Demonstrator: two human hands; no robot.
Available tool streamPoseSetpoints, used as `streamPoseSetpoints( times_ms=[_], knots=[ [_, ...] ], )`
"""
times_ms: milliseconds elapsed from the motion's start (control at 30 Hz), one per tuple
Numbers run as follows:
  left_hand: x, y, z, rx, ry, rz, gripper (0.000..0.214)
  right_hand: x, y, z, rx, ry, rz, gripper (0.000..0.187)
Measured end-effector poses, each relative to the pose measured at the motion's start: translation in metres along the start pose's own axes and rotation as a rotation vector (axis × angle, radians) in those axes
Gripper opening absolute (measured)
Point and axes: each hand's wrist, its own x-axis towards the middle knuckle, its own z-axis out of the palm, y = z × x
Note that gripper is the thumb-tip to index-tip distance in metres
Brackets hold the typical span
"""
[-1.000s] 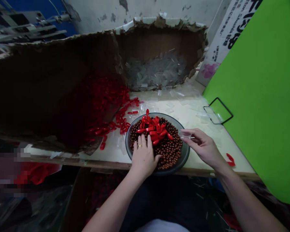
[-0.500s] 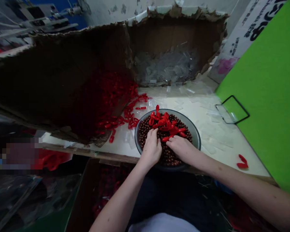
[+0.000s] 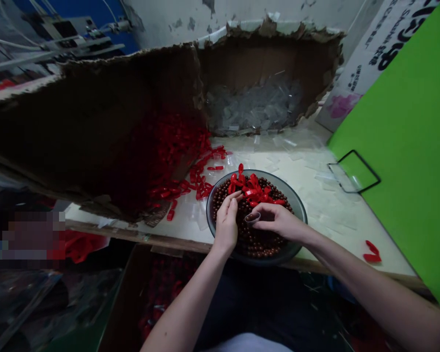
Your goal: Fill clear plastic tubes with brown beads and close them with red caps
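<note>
Lifting out of the beads, the left hand (image 3: 226, 227) is hovering with its fingers (image 3: 230, 205) curled close together, while the right hand (image 3: 278, 220) is pinching a clear plastic sleeve (image 3: 253, 218) above brown beads (image 3: 251, 239) and red plastic pieces (image 3: 254, 189) in a grey bowl (image 3: 299, 208), which is sitting on the table (image 3: 337, 230) beside a torn cardboard box (image 3: 95, 122) and a green board (image 3: 396, 146).

hands: left hand (image 3: 226, 224), right hand (image 3: 278, 220), both bare | forearms: bare (image 3: 366, 278) | torso: pale shirt (image 3: 247, 338) | legs: dark trousers (image 3: 264, 303)

Dim light, pale sheen on the bowl rim (image 3: 301, 220), warped edges
</note>
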Motion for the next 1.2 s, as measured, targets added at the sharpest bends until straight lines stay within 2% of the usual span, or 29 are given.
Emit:
streamPoseSetpoints(
  times_ms=[100, 267, 400, 500, 567, 700, 833, 1033, 1133, 1200],
  knots=[
    [-0.003, 0.003, 0.001, -0.058, -0.004, 0.035, 0.034, -0.006, -0.009, 0.002, 0.134, 0.065, -0.008, 0.030],
    [-0.007, 0.004, 0.001, -0.132, -0.037, 0.036, 0.034, -0.014, -0.019, 0.003, 0.258, 0.116, -0.075, 0.028],
    [-0.011, 0.008, 0.001, -0.189, -0.145, 0.002, 0.031, -0.014, -0.023, 0.003, 0.200, 0.151, -0.140, 0.026],
    [-0.013, 0.014, 0.003, -0.285, -0.249, -0.077, 0.034, -0.013, -0.028, 0.004, 0.127, 0.170, -0.176, 0.028],
    [-0.013, 0.019, 0.005, -0.343, -0.274, -0.134, 0.038, -0.014, -0.032, 0.004, 0.089, 0.179, -0.191, 0.030],
    [-0.012, 0.028, 0.007, -0.436, -0.235, -0.263, 0.041, -0.016, -0.038, 0.005, 0.054, 0.176, -0.197, 0.034],
    [-0.013, 0.036, 0.004, -0.482, -0.254, -0.356, 0.041, -0.021, -0.040, 0.004, 0.077, 0.163, -0.178, 0.036],
    [-0.018, 0.039, 0.003, -0.499, -0.238, -0.406, 0.023, -0.028, -0.042, 0.004, 0.095, 0.125, -0.141, 0.037],
    [-0.017, 0.035, 0.005, -0.450, -0.228, -0.383, 0.024, -0.030, -0.042, -0.001, 0.068, 0.087, -0.128, 0.035],
    [-0.016, 0.031, 0.005, -0.409, -0.203, -0.360, 0.027, -0.029, -0.038, -0.009, 0.012, 0.114, -0.122, 0.033]
  ],
)
